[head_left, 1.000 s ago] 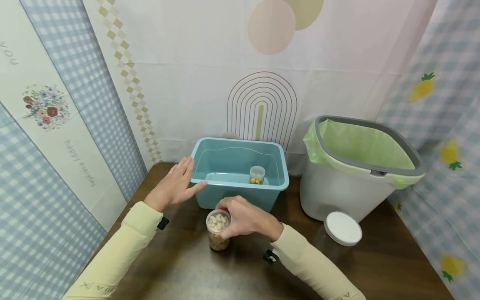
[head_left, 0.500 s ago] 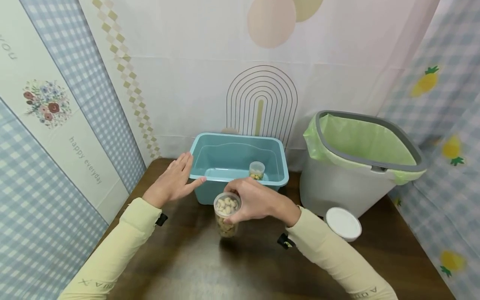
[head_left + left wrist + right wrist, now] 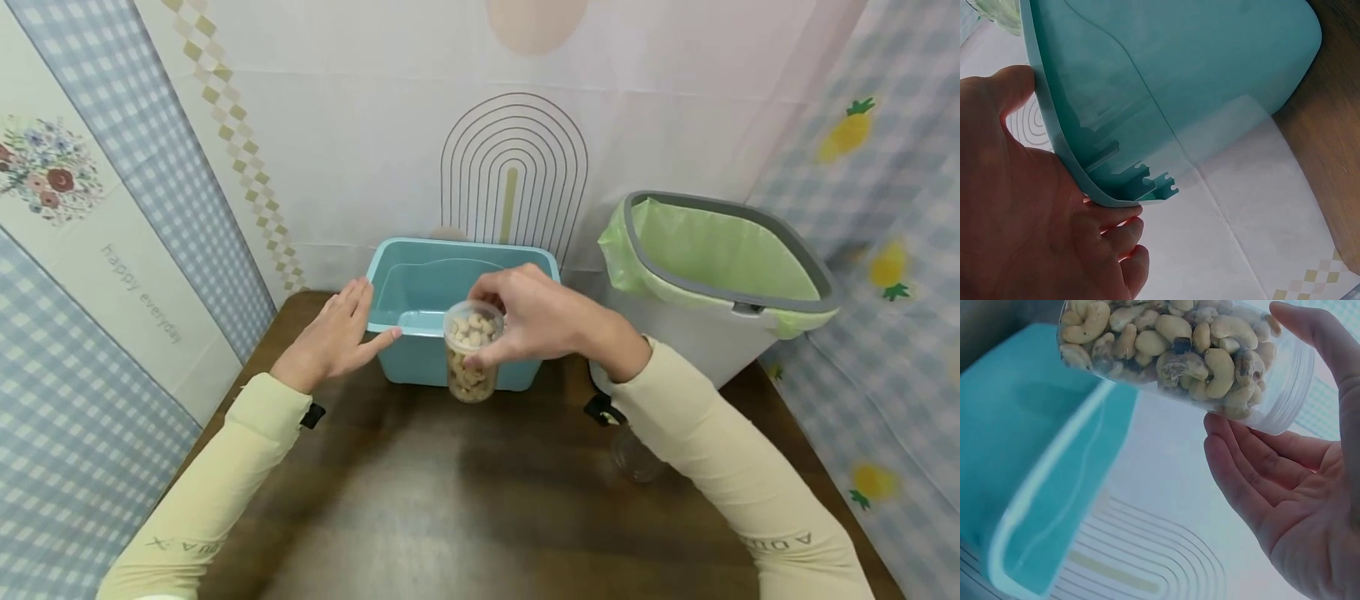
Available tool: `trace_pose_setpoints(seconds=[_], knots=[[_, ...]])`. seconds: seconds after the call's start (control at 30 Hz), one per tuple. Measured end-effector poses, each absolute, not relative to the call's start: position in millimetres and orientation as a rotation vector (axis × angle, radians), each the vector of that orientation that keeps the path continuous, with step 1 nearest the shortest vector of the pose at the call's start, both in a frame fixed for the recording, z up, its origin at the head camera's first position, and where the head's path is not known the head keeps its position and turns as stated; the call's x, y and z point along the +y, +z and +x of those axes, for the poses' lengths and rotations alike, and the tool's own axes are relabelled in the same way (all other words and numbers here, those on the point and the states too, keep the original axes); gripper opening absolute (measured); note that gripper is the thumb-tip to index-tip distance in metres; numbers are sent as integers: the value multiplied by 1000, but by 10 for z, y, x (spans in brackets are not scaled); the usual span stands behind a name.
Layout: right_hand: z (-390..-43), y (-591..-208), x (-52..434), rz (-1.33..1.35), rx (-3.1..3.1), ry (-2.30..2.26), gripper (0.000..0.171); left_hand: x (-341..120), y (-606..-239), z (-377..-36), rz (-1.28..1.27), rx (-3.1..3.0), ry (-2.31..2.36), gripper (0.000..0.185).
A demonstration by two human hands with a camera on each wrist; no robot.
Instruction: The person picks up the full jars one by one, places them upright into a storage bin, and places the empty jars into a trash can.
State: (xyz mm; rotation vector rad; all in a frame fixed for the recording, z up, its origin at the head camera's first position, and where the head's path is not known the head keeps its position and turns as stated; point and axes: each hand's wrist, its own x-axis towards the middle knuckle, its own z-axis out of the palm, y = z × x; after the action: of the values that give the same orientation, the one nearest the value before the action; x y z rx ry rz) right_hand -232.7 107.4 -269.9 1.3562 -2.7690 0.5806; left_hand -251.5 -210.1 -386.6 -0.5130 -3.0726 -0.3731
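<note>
My right hand (image 3: 536, 312) grips a clear jar (image 3: 472, 367) of cashews near its top, thumb on one side and fingers on the other. The jar is held off the table, overlapping the front of a blue plastic tub (image 3: 408, 364) in the head view. Close up in the right wrist view, pale cashews (image 3: 1172, 328) fill most of the jar, some with dark spots. My left hand (image 3: 330, 333) touches the tub's left rim (image 3: 1054, 134) with fingers extended in the head view. The right hand and jar hide the tub's right part.
To the right stands a grey-rimmed waste bin (image 3: 675, 325) with a green liner (image 3: 720, 250). A transparent container (image 3: 636, 454) is on the brown table (image 3: 420, 492), partly behind my right sleeve (image 3: 720, 433). A patterned cloth (image 3: 337, 150) hangs behind the tub.
My right hand has lifted the cashew jar from the table and carried it up and forward to the tub. My left hand stays at the rim. The small cup and white lid are now covered.
</note>
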Motion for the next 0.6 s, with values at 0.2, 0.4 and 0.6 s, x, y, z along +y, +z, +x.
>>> trace_pose_setpoints(seconds=[0.2,0.4,0.6], knots=[[-2385,-2394,1106,1275,-2800,546,53,-2096,-3852,-2526,-505,-3090,-377,97],[-2502,-2183,1054,1180,-2842,501,50,-2093,-3854,-2532,-504,-3100,-373,98],[-2659,-2056,942,1121,-2862,487,51,-2104,-3852,-2518,-505,-3095,-373,98]])
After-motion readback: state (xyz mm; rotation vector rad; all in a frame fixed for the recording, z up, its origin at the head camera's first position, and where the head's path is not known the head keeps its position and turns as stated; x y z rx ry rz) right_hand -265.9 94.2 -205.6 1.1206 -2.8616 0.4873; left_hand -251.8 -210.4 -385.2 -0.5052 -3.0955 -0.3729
